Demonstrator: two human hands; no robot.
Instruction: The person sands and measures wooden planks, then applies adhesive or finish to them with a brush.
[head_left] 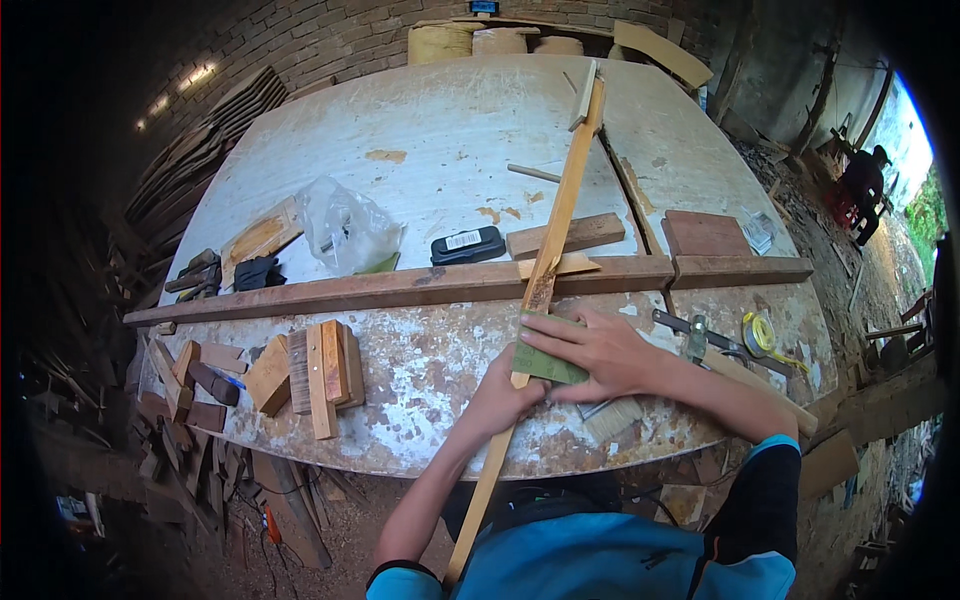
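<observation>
A long, narrow wooden strip [570, 190] slants across the workbench from the far side down to my body. My left hand [503, 393] is closed around it near the bench's front. Just above and to the right, my right hand [605, 350] presses a piece of green sandpaper [545, 366] onto the strip, fingers laid across the sheet. The sandpaper's lower edge meets my left hand. Beneath my right wrist lies a brush with pale bristles [613, 418]. A hammer [697, 338] rests right of that hand, beside a yellow tape measure [760, 333].
A long brown beam [420, 289] crosses the bench under the strip. Behind it sit a black case [468, 245], a clear plastic bag [345, 228] and a wood block [580, 235]. Several wooden blocks [322, 370] stand front left. Another person [863, 190] is far right.
</observation>
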